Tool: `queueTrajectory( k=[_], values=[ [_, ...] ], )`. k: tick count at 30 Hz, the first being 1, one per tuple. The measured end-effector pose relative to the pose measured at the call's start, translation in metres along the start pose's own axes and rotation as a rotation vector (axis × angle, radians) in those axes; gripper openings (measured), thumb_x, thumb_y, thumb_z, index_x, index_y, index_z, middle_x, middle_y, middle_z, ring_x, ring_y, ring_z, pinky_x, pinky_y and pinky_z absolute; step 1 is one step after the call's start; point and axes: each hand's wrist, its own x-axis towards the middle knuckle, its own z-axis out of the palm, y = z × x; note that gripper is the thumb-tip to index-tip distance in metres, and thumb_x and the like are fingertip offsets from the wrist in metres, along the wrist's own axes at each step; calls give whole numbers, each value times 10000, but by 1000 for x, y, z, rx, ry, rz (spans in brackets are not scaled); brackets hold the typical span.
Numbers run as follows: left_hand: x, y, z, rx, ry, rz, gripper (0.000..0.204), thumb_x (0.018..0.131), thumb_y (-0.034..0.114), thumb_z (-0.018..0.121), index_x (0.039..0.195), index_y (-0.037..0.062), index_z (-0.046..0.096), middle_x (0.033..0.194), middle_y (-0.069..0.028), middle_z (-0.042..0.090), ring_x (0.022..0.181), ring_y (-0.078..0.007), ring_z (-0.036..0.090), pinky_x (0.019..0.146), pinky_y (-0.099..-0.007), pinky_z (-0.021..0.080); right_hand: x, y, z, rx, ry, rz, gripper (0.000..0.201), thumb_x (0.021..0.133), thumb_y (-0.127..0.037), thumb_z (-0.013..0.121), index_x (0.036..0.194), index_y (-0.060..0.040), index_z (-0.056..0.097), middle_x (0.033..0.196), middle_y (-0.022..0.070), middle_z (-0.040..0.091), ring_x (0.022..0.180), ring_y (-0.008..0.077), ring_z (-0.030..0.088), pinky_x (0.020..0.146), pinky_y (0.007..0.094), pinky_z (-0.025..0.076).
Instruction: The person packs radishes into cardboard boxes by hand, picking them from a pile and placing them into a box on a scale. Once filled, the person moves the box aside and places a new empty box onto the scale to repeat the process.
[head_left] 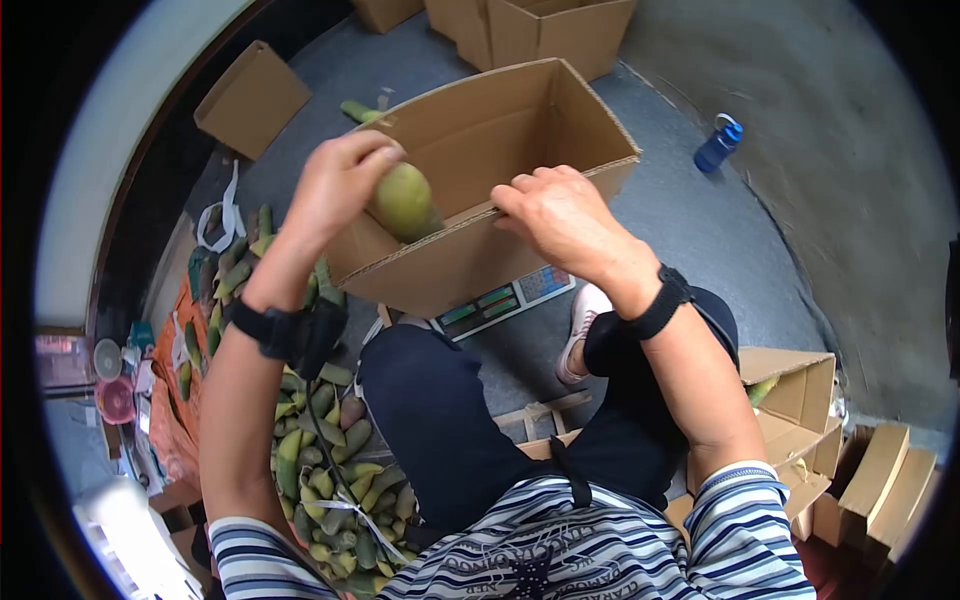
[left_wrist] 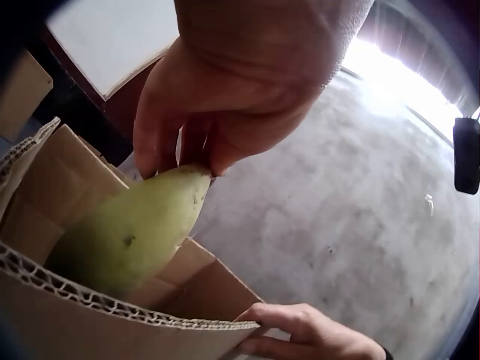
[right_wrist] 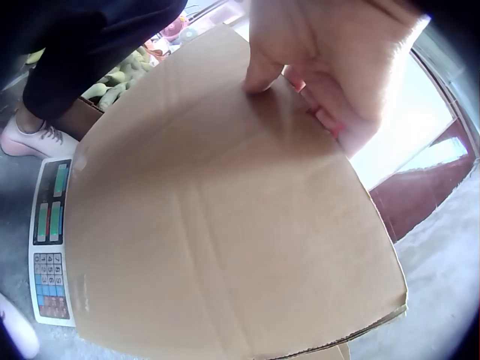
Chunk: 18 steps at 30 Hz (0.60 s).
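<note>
My left hand [head_left: 345,185] pinches a large green mango [head_left: 404,200] by one end, fingertips at its narrow tip in the left wrist view. The mango hangs tilted within the left end of an open cardboard box [head_left: 440,275], partly below the rim. With my right hand [head_left: 555,215] I grip the box's near upper edge, thumb on the outer wall and fingers over the rim, as the right wrist view shows. Under the box sits a digital scale [right_wrist: 51,247], its display and keypad facing me. Most of the box's floor is hidden behind the near wall.
A heap of green mangoes [head_left: 340,450] lies by my left leg, with more on an orange sheet [head_left: 178,385]. Other cardboard boxes stand at the back and at the right [head_left: 800,400]. A blue bottle [head_left: 718,147] stands near the wall. One green fruit [head_left: 360,111] lies behind the box.
</note>
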Motion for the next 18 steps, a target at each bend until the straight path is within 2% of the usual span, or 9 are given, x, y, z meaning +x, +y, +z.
queueTrajectory(
  k=[2,3,5,7,9,13,15,17,18],
  values=[
    [-4,7,21,80,-80,9,184,887,141,597,950,-23,655,827,-106,661,779,-179,618,730,-304,476,-6,2,-7,-2,34,1,155,798,-177,679,850,-75,575,782,73,618,785,266,605,723,383,465],
    [-3,-8,20,119,-95,32,178,877,130,601,937,-31,647,820,-113,655,780,-179,618,729,-308,476,8,-2,3,2,50,-14,155,798,-177,679,850,-75,575,782,73,618,785,266,605,723,383,465],
    [-7,-12,32,95,-164,-14,161,876,120,595,913,-30,641,818,-122,653,783,-186,620,730,-310,476,6,-2,1,-47,25,7,139,803,-216,667,825,-97,598,778,64,640,785,242,624,733,368,465],
    [-10,-1,25,136,-328,42,165,893,125,584,925,-30,632,812,-116,646,786,-178,618,734,-312,477,6,-2,2,-34,21,1,139,795,-210,674,822,-96,598,769,63,637,781,240,623,727,365,466],
    [-10,9,2,6,-185,157,200,935,168,569,981,-13,640,848,-57,645,810,-130,607,741,-287,481,6,-3,1,-35,23,1,145,787,-206,680,820,-93,595,767,63,635,781,243,621,727,365,467],
    [-35,3,-61,-273,109,-6,262,973,235,531,1083,27,646,1005,-46,672,907,-114,631,807,-252,493,4,-3,-6,-7,-28,-8,153,781,-195,684,817,-79,591,764,73,627,782,258,615,735,374,471],
    [-63,-24,-78,-324,238,-142,293,970,269,536,1123,36,628,1038,-64,671,954,-127,636,818,-266,500,4,-6,-7,18,-39,-19,150,782,-188,683,814,-73,592,759,79,621,785,263,613,734,377,470],
    [-99,-73,-82,-335,307,-325,285,965,281,544,1095,44,633,1032,-61,667,931,-115,629,789,-259,497,4,-7,-9,-16,-68,-4,150,787,-184,680,812,-69,587,753,81,614,789,264,611,731,380,468],
    [-121,-99,-79,-324,291,-366,266,961,274,550,1072,47,633,978,-51,664,866,-107,623,746,-247,492,4,-8,-9,-4,-83,0,162,790,-182,679,803,-59,574,745,85,604,785,268,605,722,385,463]
  ],
)
